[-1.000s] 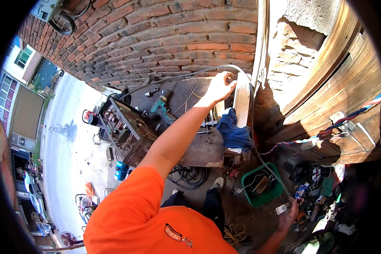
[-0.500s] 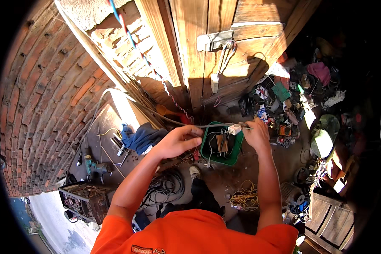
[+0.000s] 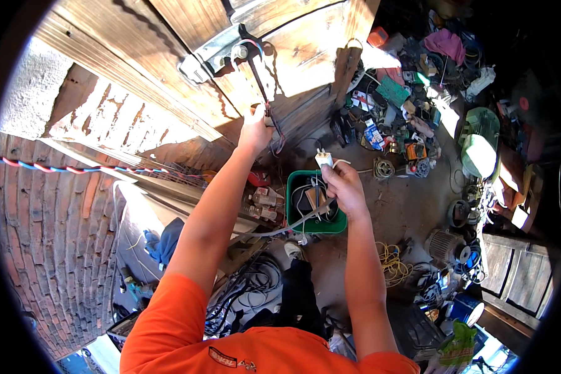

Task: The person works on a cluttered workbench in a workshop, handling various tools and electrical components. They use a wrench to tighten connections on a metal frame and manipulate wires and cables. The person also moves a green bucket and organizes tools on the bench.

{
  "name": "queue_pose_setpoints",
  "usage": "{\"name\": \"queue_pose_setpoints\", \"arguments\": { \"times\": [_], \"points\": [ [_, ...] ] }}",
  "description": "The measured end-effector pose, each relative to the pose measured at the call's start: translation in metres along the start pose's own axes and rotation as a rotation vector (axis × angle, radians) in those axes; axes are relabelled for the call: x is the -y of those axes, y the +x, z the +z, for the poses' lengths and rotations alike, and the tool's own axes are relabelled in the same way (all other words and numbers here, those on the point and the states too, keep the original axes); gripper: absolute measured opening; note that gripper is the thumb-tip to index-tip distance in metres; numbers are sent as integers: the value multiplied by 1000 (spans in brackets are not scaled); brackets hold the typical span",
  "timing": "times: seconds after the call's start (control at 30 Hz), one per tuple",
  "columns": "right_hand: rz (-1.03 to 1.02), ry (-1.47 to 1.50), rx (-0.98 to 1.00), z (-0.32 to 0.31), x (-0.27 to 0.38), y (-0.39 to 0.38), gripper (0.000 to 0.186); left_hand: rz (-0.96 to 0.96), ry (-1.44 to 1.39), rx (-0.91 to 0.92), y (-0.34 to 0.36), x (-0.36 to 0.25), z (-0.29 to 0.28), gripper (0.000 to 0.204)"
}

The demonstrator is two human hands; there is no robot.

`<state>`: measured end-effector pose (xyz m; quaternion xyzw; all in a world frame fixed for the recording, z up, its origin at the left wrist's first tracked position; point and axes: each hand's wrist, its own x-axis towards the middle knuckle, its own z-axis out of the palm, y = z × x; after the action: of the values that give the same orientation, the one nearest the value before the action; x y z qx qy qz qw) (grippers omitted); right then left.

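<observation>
My right hand [image 3: 346, 188] is closed on a white plug [image 3: 323, 159], its metal prongs pointing up. A grey cable [image 3: 287, 229] runs from that hand to the left, crossing over the green basket [image 3: 338, 226]. My left hand [image 3: 256, 129] reaches up against the wooden door and is closed at the lower end of hanging wires [image 3: 260, 84]. The white connector that hung there is mostly covered by my fingers. These wires loop from a metal latch [image 3: 213, 55] on the door. A gap separates my two hands.
A brick wall [image 3: 56, 237] stands at left, with a twisted red and blue wire [image 3: 81, 169] before it. Coiled black cable [image 3: 246, 283] and yellow wire [image 3: 393, 265] lie on the floor. At right are piled scrap parts and a motor [image 3: 445, 245].
My left hand has moved up to the hanging wires and closed there. My right hand has drawn a little left and down, now showing the plug's prongs. The view has turned.
</observation>
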<state>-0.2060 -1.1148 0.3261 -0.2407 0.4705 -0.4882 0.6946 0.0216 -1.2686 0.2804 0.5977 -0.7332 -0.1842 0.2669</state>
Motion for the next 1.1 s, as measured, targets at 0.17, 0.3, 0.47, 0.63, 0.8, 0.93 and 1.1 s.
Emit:
{"name": "queue_pose_setpoints", "arguments": {
  "times": [0.17, 0.3, 0.47, 0.63, 0.8, 0.93, 1.1],
  "points": [
    [-187, -325, -104, -9, -32, 10, 31, -247, 41, 181, -19, -47, -21, 46],
    [-156, -431, -102, 7, -40, 14, 33, -368, -255, 119, -28, -44, -29, 47],
    [-162, -656, -120, 39, -42, 18, 37, -475, -446, 83, -43, -39, -31, 42],
    [-188, -667, -117, 64, -38, 23, 39, -423, -362, -3, -58, -58, -45, 44],
    [-147, -761, -57, 69, -29, 27, 40, -350, -234, 35, -67, -73, -58, 41],
    [-181, -815, -86, 75, -25, 36, 40, -379, -153, 81, -63, -86, -65, 43],
    [-228, -764, -82, 96, -50, 59, 38, -431, -342, -12, -67, -58, -61, 46]
  ]
}}
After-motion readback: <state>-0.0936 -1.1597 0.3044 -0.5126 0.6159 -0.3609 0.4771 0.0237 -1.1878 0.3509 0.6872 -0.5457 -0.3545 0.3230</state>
